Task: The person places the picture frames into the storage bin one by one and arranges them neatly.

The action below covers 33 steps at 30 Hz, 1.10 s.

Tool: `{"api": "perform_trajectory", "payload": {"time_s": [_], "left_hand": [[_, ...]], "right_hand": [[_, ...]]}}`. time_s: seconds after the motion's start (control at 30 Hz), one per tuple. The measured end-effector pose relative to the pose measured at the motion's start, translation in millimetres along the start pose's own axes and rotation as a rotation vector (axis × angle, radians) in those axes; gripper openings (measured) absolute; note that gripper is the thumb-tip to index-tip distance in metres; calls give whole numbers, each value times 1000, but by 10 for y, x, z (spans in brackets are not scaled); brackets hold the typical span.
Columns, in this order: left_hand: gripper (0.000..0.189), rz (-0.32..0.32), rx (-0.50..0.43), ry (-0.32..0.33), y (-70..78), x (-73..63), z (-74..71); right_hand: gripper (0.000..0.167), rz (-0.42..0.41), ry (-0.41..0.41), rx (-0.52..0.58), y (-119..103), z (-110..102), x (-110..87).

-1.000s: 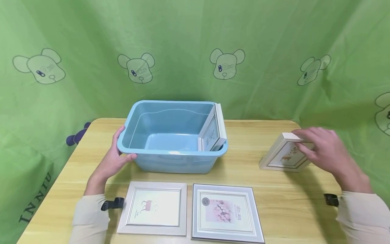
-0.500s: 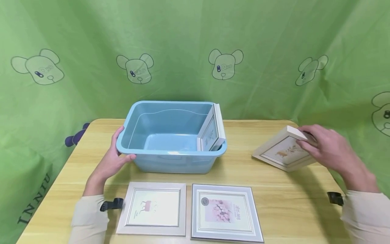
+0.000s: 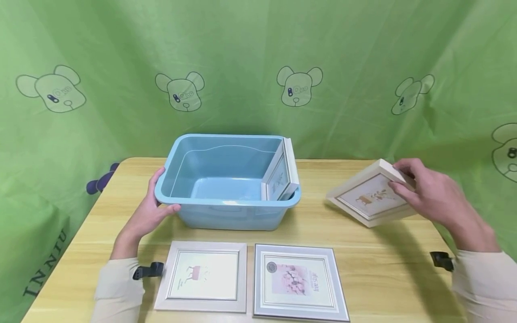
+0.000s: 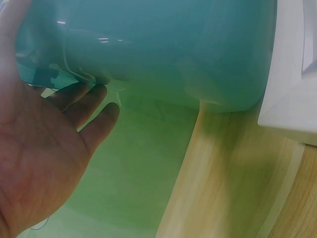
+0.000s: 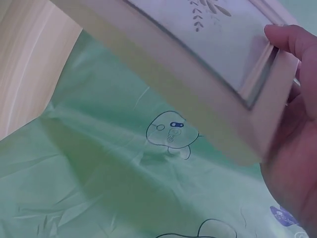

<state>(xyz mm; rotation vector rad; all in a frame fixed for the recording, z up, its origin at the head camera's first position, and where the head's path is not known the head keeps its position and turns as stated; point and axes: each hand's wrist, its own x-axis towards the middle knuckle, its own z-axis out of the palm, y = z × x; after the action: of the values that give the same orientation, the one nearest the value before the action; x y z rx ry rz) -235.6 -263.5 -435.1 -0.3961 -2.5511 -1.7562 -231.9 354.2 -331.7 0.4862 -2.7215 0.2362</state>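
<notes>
My right hand [image 3: 399,179] grips the far right corner of a cream picture frame [image 3: 365,199] and holds it tilted above the table's right side. In the right wrist view the thumb [image 5: 292,42] lies on the frame's front [image 5: 198,84], with fingers behind it. My left hand [image 3: 155,204] rests against the left front corner of a light blue plastic bin [image 3: 226,211], thumb on the rim. The left wrist view shows that hand's palm [image 4: 44,148] and straight fingers against the bin's wall [image 4: 163,49]. A white frame [image 3: 280,172] leans inside the bin against its right wall.
Two frames lie flat near the front edge of the wooden table [image 3: 363,260]: a white one [image 3: 203,276] and a silver one [image 3: 299,281]. Part of the white one shows as a white frame's edge [image 4: 292,84]. A green cloth with bear prints [image 3: 299,85] hangs behind.
My right hand has lifted the cream frame off the table, tipped it face up and carried it a little left. The left hand and the bin have not moved.
</notes>
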Motion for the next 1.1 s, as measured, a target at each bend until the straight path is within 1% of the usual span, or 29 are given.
{"api": "perform_trajectory", "payload": {"time_s": [0.07,0.3,0.43,0.57,0.67,1.0,1.1], "left_hand": [[104,1,3,-2,-7,-2,2],[104,-9,3,-1,-6,-19,9],[104,-12,2,-2,4,-24,11],[104,-9,4,-3,6,-19,14],[104,-8,8,-3,7,-13,15],[105,1,7,-3,9,-11,3],[105,3,6,-1,3,-9,-2]], "right_hand": [[42,16,-4,25,-22,-15,12],[40,25,4,110,-84,-39,62],[39,92,-2,181,-126,-76,83],[40,169,-40,250,-182,-138,96],[40,214,-55,279,-248,-185,101],[41,312,-23,377,-480,-318,178],[33,344,5,405,-534,-360,218]]}}
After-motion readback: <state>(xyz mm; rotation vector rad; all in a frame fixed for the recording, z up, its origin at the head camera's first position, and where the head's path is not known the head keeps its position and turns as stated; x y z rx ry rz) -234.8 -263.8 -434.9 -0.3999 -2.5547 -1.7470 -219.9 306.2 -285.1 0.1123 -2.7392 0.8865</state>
